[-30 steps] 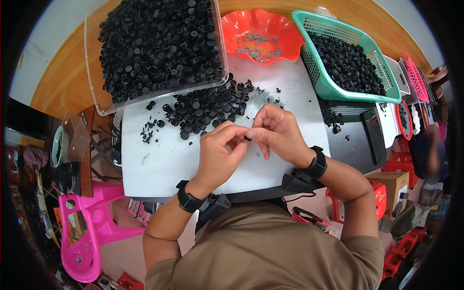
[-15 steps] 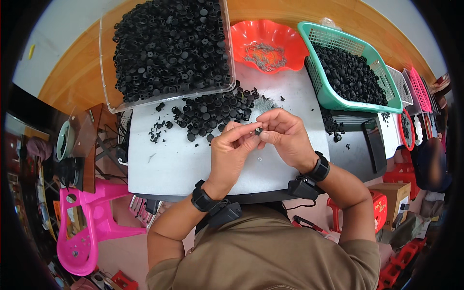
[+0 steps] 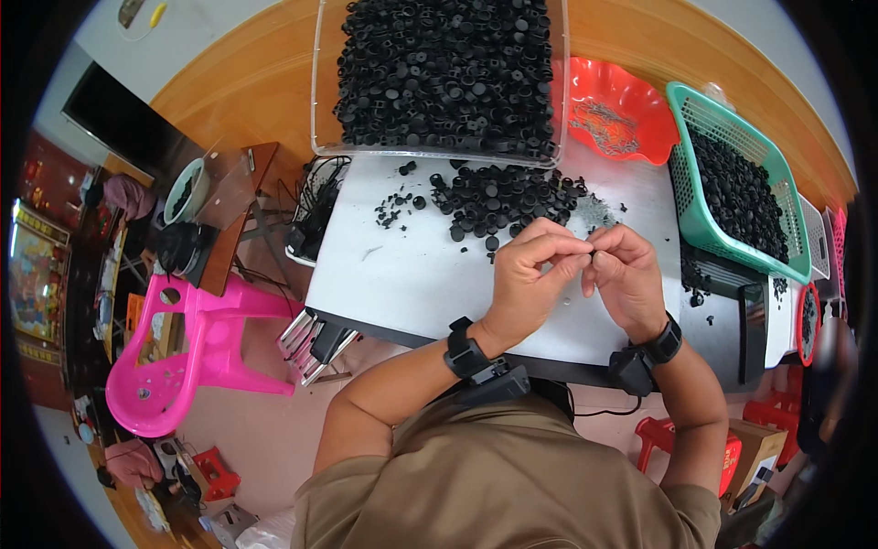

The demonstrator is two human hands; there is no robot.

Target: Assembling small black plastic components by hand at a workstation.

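My left hand [image 3: 538, 285] and my right hand [image 3: 631, 279] meet above the white tabletop [image 3: 393, 284]. Between their fingertips is a small black plastic piece [image 3: 593, 257], mostly hidden by the fingers. Both hands are closed in a pinch on it. Just beyond them spreads a loose heap of black round caps [image 3: 498, 197]. Beside that heap lies a small pile of thin grey metal pieces [image 3: 596, 212]. A tiny pale ring [image 3: 566, 301] rests on the table below my hands. Smaller black bits [image 3: 391, 212] are scattered left of the heap.
A large clear tub [image 3: 439, 156] full of black caps stands at the back. Right of it are a red scalloped bowl [image 3: 654, 128] with grey metal pieces and a green basket [image 3: 700, 215] of black parts. A pink plastic stool [image 3: 215, 339] stands at the left on the floor.
The view has swung left, so the table and its contents appear farther right. My hands stay together at the small black piece, with the fingertips now covering more of it.
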